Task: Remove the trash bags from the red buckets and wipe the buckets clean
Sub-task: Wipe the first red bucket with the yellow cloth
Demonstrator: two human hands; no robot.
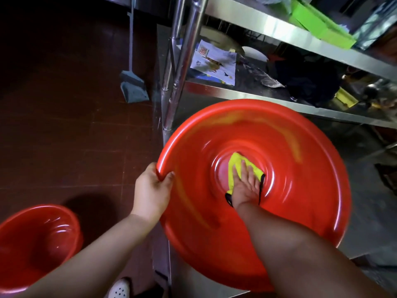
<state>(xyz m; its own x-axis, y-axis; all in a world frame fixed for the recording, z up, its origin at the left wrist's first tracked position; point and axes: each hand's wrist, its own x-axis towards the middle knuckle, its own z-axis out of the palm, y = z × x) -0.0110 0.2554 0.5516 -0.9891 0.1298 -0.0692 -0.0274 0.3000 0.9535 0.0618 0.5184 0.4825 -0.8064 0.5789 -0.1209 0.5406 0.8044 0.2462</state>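
No words or numbers can be read here. The printed paper (214,62) on the steel shelf (279,100) has small colored pictures and a red dotted square, but any writing is too small and blurry.

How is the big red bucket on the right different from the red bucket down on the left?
The big bucket fills much of the view; the other bucket looks smaller and is cut off by the frame's edge. The left hand grips the big bucket's rim and the right hand presses a yellow cloth into its bottom; nothing touches the other bucket. The big one sits by the steel shelf, the other on the dark floor. Both are glossy red, round, without bags.
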